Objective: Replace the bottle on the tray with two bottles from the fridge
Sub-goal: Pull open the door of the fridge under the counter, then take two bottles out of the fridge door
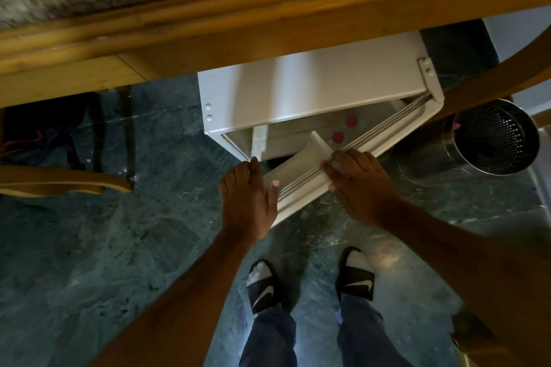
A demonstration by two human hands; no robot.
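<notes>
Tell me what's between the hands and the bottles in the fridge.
The fridge door, only partly open, crosses in front of the two pink bottle caps. The right hand grips its top edge; the left hand rests at its free end.

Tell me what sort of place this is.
Probably a hotel room or small lodging: a white mini fridge tucked under a stone-topped wooden counter, a perforated metal waste bin beside it, and a polished greenish stone floor.

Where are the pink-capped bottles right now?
In the head view, two pink caps show inside the fridge door shelf, right of centre, just above the right hand.
</notes>
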